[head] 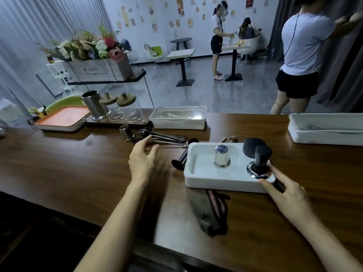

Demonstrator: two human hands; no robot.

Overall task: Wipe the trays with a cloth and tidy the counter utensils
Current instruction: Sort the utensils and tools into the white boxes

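A white tray sits on the brown counter with an upturned steel cup inside it. A black-handled tamper with a chrome base stands at the tray's right end. My right hand pinches that base between thumb and fingers. My left hand hovers open, its fingers stretched towards a bunch of dark measuring spoons. A grey and pink cloth lies crumpled in front of the tray. Orange trays are stacked at the far left.
Near the spoons stand a small steel cup and a black scoop. A black round lid is behind the tray. Farther back are a steel canister, glass jars and white lidded boxes. People stand beyond the counter.
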